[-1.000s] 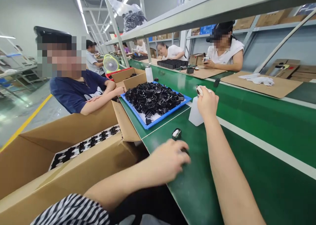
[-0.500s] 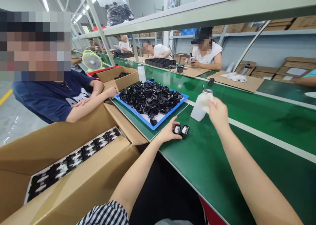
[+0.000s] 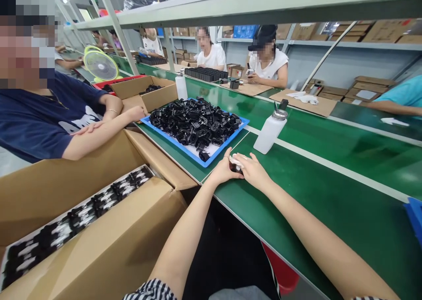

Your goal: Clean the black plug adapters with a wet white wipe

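Observation:
Low over the green bench, my left hand is closed around the side of a small black plastic part, which is mostly hidden by fingers. My right hand presses a white cloth onto the top of that part. The two hands meet, and I cannot make out the second black part beneath them. A translucent white bottle with a metal pump top stands just beyond my right hand. Behind my left hand, a blue tray holds a heap of loose black plastic parts.
At left, an open carton holds rows of black parts. A co-worker in a dark shirt rests their arms beside the tray. Another white bottle and a smaller carton stand behind it. A shelf beam crosses overhead.
My right hand has moved left and down from the bottle's top, bringing the cloth onto the black part by my left hand. The left hand stays at the part. The view has shifted somewhat.

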The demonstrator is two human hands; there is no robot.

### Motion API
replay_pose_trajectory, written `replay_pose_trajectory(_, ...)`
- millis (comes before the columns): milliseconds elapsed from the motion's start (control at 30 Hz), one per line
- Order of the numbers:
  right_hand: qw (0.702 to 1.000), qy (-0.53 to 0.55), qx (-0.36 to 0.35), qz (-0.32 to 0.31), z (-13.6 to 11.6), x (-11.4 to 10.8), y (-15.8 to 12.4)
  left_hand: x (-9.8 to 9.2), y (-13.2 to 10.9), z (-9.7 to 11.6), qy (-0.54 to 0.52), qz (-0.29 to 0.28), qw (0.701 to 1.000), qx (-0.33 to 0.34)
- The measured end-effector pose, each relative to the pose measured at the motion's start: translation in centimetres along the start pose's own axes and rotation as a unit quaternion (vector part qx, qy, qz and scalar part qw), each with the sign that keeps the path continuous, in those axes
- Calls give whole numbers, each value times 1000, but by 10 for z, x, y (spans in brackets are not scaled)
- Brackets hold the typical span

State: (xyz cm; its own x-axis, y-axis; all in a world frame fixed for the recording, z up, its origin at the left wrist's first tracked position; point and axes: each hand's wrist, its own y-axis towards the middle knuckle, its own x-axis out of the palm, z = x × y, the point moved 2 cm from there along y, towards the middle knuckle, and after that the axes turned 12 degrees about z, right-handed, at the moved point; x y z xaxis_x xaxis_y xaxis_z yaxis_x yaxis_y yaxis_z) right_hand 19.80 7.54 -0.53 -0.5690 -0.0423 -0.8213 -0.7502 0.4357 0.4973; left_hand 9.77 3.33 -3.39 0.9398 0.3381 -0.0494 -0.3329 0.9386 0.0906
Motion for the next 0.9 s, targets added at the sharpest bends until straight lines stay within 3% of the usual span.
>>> replay_pose_trajectory(100,998,63,3,11,-4,-1,-13,-3,1,-1,73,20,997,9)
replay_pose_trajectory(200,973,193,118,35,1,-10,-17,-2,1,-1,75,23,997,7)
replay_pose_trajectory(300,885,352,286,105,15,-25,-13,2,1,0,24,9,1000,-12)
replay_pose_trajectory(400,794,440,386,164,31,-40,-9,3,2,4,22,-9,999,-28)
replay_pose_trajectory(500,769,447,412,195,43,-47,-8,3,7,9,59,-36,997,-15)
replay_pose_trajectory(600,793,401,405,214,52,-45,-13,8,13,14,114,-76,990,40)
replay_pose_trajectory(700,865,293,357,198,53,-36,-16,16,19,14,146,-99,983,60)
replay_pose_trajectory(833,954,134,232,136,38,-22,-21,23,20,10,160,-77,982,60)
replay_pose_trajectory(900,979,67,151,119,27,-16,-27,22,19,8,168,-58,983,56)
